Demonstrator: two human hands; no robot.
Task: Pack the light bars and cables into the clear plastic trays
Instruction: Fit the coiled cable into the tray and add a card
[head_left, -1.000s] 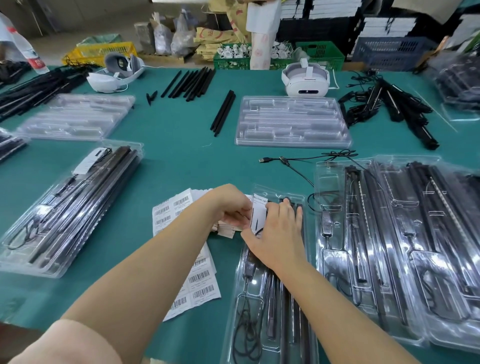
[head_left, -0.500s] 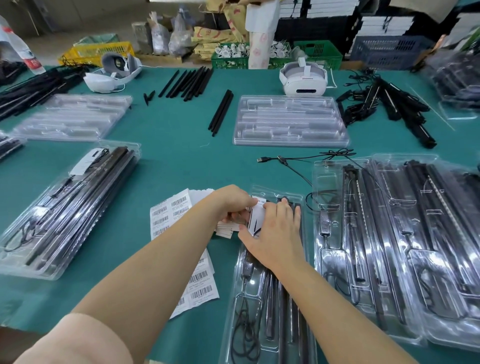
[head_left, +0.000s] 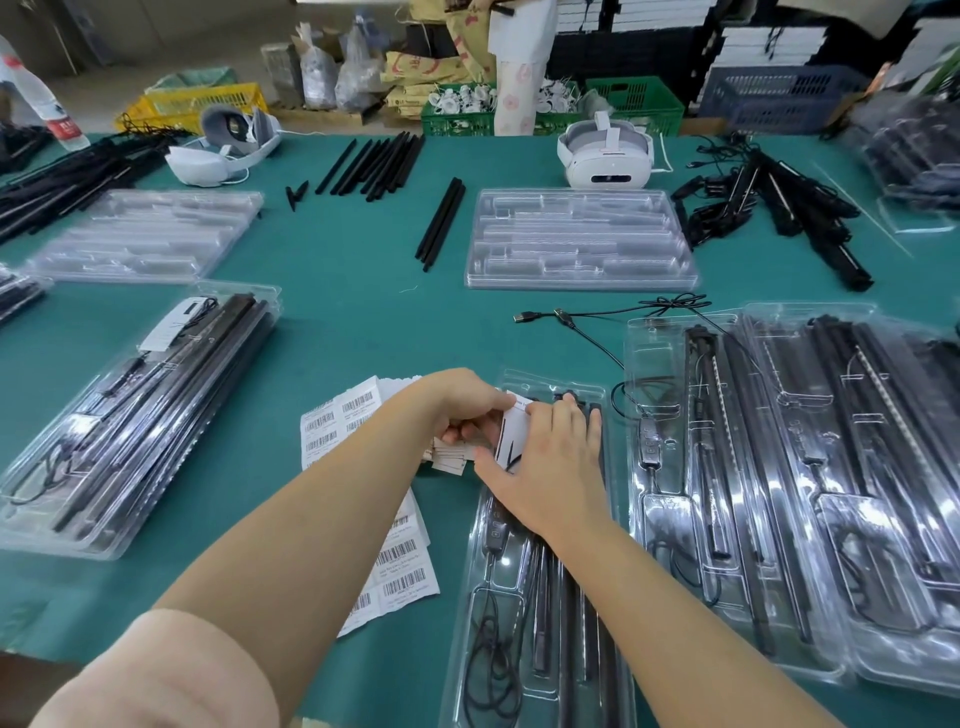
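A clear plastic tray (head_left: 470, 613) lies in front of me with black light bars (head_left: 566, 613) and a coiled cable (head_left: 488, 654) in it. My left hand (head_left: 462, 408) pinches the top of a small white card (head_left: 511, 434) at the tray's far end. My right hand (head_left: 553, 467) lies flat on that end, fingers straight, index fingertip and thumb touching the card's edges. Under my hands the tray's top is hidden.
Filled trays lie at right (head_left: 670, 519) (head_left: 883, 467) and left (head_left: 31, 499); empty trays further back (head_left: 576, 239) (head_left: 140, 234). Barcode label sheets (head_left: 337, 421) sit under my left wrist. A loose USB cable (head_left: 597, 317), loose bars (head_left: 441, 218) (head_left: 374, 161), a tangled bar pile (head_left: 769, 208) and two headsets (head_left: 605, 150) (head_left: 223, 145) are on the table.
Both hands stay at the tray's far end. The white card has tipped slightly flatter between them; nothing else has moved.
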